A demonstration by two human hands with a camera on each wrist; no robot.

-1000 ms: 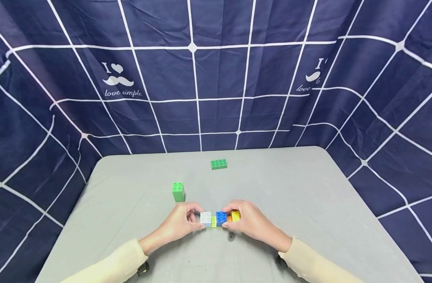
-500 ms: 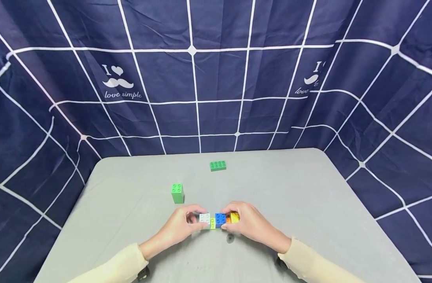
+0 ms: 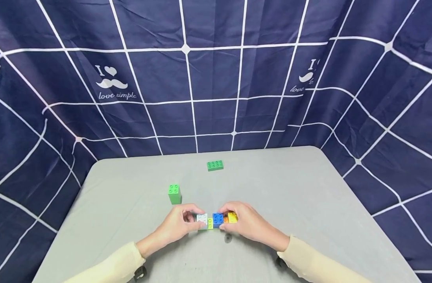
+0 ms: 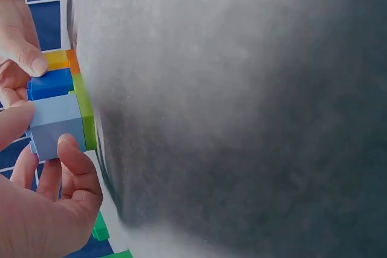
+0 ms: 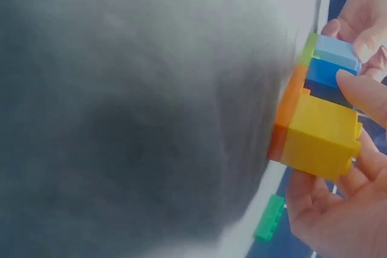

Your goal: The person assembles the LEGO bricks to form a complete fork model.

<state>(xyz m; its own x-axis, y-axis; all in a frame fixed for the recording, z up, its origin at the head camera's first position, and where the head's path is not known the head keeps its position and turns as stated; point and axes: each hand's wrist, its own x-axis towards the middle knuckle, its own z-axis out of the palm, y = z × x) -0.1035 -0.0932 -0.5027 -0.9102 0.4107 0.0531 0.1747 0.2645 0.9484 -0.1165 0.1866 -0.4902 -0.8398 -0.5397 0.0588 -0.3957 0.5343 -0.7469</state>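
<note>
A joined row of toy building bricks lies between my hands, low in the middle of the head view. My left hand [image 3: 175,223] pinches the light blue brick [image 4: 57,122] at the row's left end, thumb on one side and fingertips on another. Beneath it runs a lime green brick [image 4: 88,119]. With the thumb against the blue brick [image 3: 218,219], my right hand [image 3: 249,222] grips the row from the right. Its other fingers curl by the yellow brick [image 5: 320,134], which sits on an orange brick [image 5: 289,113]. The hand partly hides the yellow brick in the head view.
A tall green brick [image 3: 174,194] stands on the grey table [image 3: 279,188] beyond my left hand. Farther back lies a flat green brick [image 3: 215,165]. Dark blue cloth [image 3: 216,86] with white lines hangs around the table's back and sides.
The head view has shifted slightly. My left thumb has slid a little farther over the light blue brick's front. Both hands keep their hold, and the row stays nearly in place.
</note>
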